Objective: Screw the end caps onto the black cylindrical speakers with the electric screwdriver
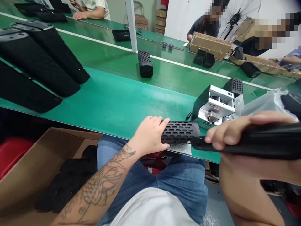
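Observation:
My left hand is closed around the left end of a black perforated casing, which lies at the near edge of the green bench. In my right hand is a black electric screwdriver, held almost level with its nose pointing left. The screwdriver's tip is at the near side of the casing; whether it touches a screw is too small to tell. Just behind, a screw feeder with a silver top stands on the bench, a small black piece beside it.
Tall black housings lean at the left. Another perforated casing stands on the green belt. An open cardboard box holding black parts is at my lower left. Clear plastic wrap lies right; several people work across the line.

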`<state>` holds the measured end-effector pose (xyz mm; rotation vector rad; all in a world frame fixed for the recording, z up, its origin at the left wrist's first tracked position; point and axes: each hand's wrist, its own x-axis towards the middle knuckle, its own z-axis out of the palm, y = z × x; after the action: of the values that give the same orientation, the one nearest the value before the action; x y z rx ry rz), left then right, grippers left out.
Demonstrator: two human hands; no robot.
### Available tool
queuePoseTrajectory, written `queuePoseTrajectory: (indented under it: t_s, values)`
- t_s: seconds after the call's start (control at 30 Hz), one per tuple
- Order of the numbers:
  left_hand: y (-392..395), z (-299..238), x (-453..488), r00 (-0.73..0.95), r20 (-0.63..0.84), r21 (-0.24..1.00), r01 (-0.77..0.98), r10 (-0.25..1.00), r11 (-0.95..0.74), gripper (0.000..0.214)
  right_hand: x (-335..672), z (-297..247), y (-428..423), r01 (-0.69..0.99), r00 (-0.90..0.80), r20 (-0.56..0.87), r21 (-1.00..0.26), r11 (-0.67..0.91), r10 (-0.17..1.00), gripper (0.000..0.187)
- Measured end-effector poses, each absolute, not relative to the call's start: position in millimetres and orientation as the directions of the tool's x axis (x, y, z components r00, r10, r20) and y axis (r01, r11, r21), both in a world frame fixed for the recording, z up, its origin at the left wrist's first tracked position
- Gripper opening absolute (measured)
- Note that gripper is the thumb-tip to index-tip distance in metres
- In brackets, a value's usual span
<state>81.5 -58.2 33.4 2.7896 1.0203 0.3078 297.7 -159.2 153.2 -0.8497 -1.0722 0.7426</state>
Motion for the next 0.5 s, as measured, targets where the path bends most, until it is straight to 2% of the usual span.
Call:
queuePoseTrajectory:
  t_s: [0.07, 0.17, 0.37, 0.5]
  values:
    - [-58.0, 32.1, 82.3, 0.741, 0.154, 0.215, 0.620, 0.653, -0.754, 0.098, 276.8, 148.1, -154.2, -0.054, 0.262, 0.448, -0.878, 0.477, 0.855, 0.051]
    - [-58.1, 30.0, 82.7, 0.738, 0.162, 0.221, 0.620, 0.655, -0.753, 0.100, 263.6, 128.4, -140.2, -0.090, 0.261, 0.451, -0.869, 0.487, 0.853, 0.067]
    - [-59.3, 26.0, 82.4, 0.736, 0.172, 0.238, 0.614, 0.655, -0.753, 0.098, 274.7, 93.3, -121.8, -0.126, 0.157, 0.551, -0.812, 0.570, 0.820, 0.061]
    - [-60.7, 26.5, 82.1, 0.733, 0.179, 0.235, 0.616, 0.656, -0.752, 0.098, 272.5, 94.3, -121.1, -0.122, 0.174, 0.525, -0.828, 0.547, 0.833, 0.060]
